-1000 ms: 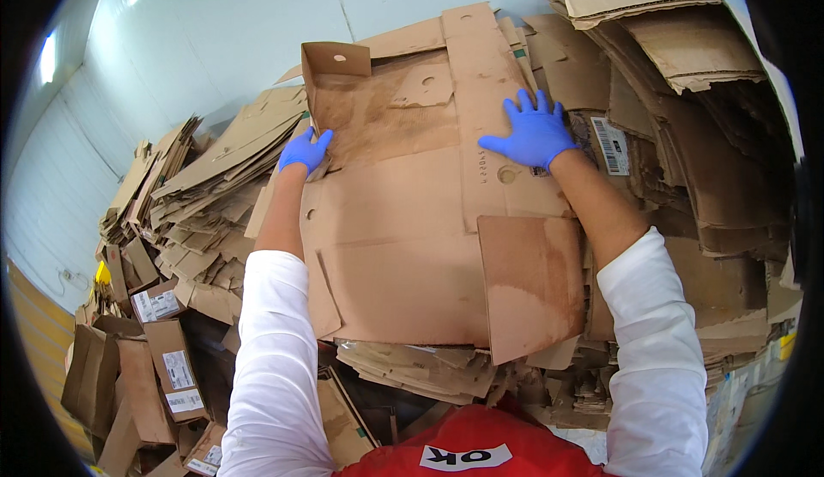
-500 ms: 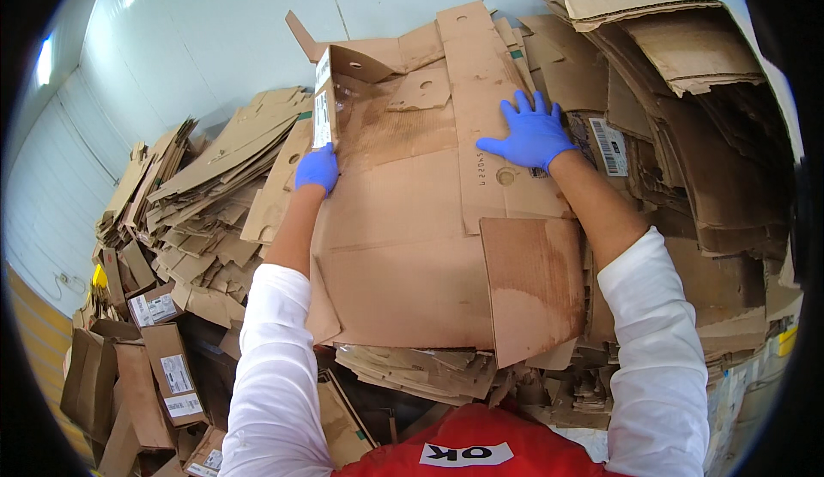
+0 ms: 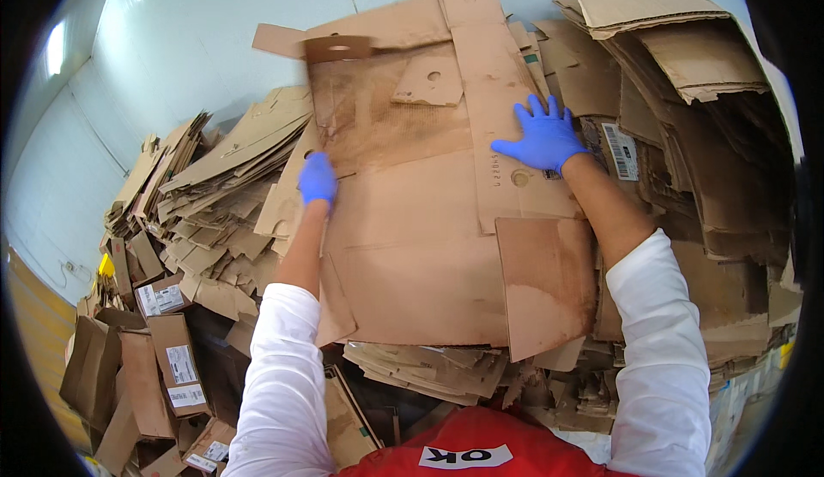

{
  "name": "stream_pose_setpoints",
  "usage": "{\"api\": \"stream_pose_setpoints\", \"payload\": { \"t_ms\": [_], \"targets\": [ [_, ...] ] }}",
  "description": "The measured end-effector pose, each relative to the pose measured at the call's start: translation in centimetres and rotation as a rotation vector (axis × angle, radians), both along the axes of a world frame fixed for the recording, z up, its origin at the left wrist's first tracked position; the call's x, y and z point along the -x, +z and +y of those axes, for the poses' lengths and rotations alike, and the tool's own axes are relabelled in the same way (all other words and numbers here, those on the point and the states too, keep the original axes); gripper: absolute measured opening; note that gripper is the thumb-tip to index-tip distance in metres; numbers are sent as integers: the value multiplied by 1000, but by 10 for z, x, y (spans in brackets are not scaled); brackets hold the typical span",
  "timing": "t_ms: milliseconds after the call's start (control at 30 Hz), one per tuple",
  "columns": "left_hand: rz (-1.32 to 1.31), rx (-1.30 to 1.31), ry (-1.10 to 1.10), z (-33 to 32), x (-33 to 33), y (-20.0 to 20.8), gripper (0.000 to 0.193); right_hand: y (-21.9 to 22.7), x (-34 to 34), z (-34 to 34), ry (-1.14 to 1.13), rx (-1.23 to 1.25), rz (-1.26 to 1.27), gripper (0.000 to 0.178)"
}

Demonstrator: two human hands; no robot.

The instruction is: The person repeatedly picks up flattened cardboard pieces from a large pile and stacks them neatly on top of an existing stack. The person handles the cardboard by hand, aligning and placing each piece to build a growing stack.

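Observation:
A large, partly flattened brown cardboard box (image 3: 403, 211) lies in front of me on top of stacked cardboard, its inside stained dark in places. My left hand (image 3: 318, 180), in a blue glove, is closed at the box's left edge, slightly smeared by motion, with its fingertips hidden. My right hand (image 3: 544, 136), also blue-gloved, presses flat on the right-hand panel with fingers spread. At the far left corner, a short flap (image 3: 339, 48) with a hand hole stands up. A loose-edged stained flap (image 3: 547, 288) lies at the near right.
Flattened cardboard (image 3: 245, 155) is piled on the left, and a taller stack (image 3: 695, 117) leans on the right. Several unflattened boxes with white labels (image 3: 182, 365) sit at the lower left. Behind everything rises a white panelled wall (image 3: 232, 22).
The box's left side wall has swung outward, and its white label no longer shows. My left hand has moved slightly down along that edge. The right hand stays flat on the same panel.

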State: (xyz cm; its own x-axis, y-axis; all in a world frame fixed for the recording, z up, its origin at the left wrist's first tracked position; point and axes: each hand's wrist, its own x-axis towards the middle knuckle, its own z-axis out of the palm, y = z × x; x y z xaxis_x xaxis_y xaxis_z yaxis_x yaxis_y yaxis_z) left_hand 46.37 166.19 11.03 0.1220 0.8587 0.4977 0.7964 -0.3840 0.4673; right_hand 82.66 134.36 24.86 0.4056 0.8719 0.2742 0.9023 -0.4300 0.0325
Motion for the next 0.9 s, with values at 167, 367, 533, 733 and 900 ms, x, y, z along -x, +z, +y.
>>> {"api": "stream_pose_setpoints", "payload": {
  "t_ms": [167, 367, 533, 733, 900],
  "targets": [
    [378, 19, -167, -36, -22, 22, 37, -3, -3, 0, 30, -8, 11, 106],
    [503, 99, -234, -37, -23, 36, 50, -1, -3, -1, 24, -43, 10, 104],
    [370, 46, -225, -58, -17, 18, 72, 6, 4, -5, 24, -14, 29, 103],
    [212, 69, -223, -78, -15, 10, 93, 32, 7, 0, 33, 132, 24, 95],
    [144, 50, -204, -88, -15, 10, 92, 82, -15, 66, -95, 250, -19, 76]
  ]
}}
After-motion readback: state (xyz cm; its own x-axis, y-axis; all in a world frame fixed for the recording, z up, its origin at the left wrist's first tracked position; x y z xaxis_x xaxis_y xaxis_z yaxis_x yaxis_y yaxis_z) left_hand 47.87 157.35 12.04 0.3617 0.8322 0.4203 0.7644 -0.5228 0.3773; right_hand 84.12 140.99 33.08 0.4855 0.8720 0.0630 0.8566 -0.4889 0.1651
